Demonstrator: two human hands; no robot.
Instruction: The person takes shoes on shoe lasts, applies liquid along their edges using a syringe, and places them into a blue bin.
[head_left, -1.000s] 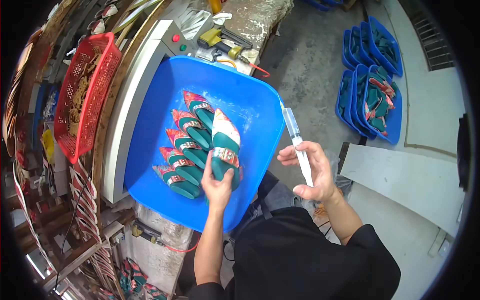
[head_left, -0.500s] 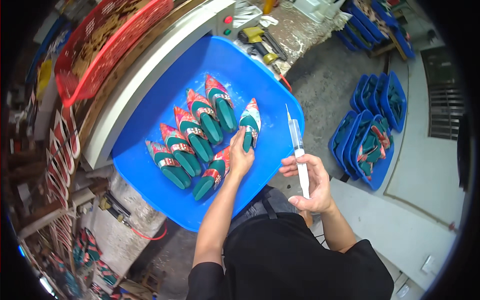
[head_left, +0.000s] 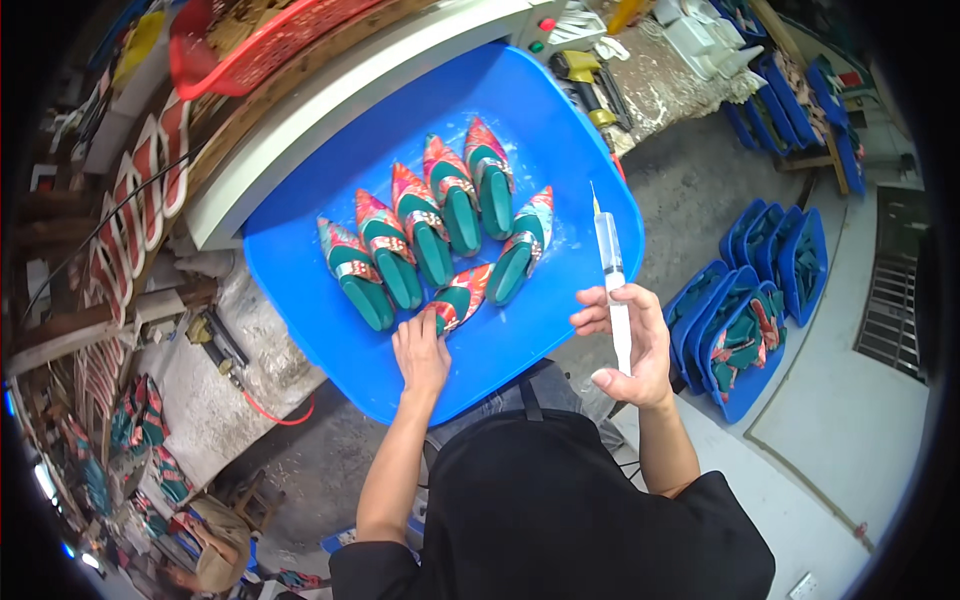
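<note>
Several pointed slip-on shoes with red floral uppers, jewelled straps and green insoles lie in a large blue plastic tub (head_left: 285, 285). My left hand (head_left: 421, 352) is at the tub's near side, its fingers closed on the heel end of the nearest shoe (head_left: 465, 293), which lies slantwise with its toe to the upper right. Just beyond it rests another shoe (head_left: 520, 250), toe up and right. The rest stand in a fanned row. My right hand (head_left: 640, 345) holds a syringe (head_left: 612, 270) upright beside the tub's right rim, needle up, its clear barrel above a white plunger.
A yellow-and-black nail gun (head_left: 590, 85) lies on the worn bench behind the tub. A red basket (head_left: 270, 50) stands at the back left. Blue tubs of green and floral pieces (head_left: 745, 345) are on the right. Another air tool (head_left: 220, 345) lies at left.
My left hand has let go of the right-hand shoe, which now lies tilted, and moved left to the nearest shoe's heel. The syringe stays in my right hand. The whole view has shifted.
</note>
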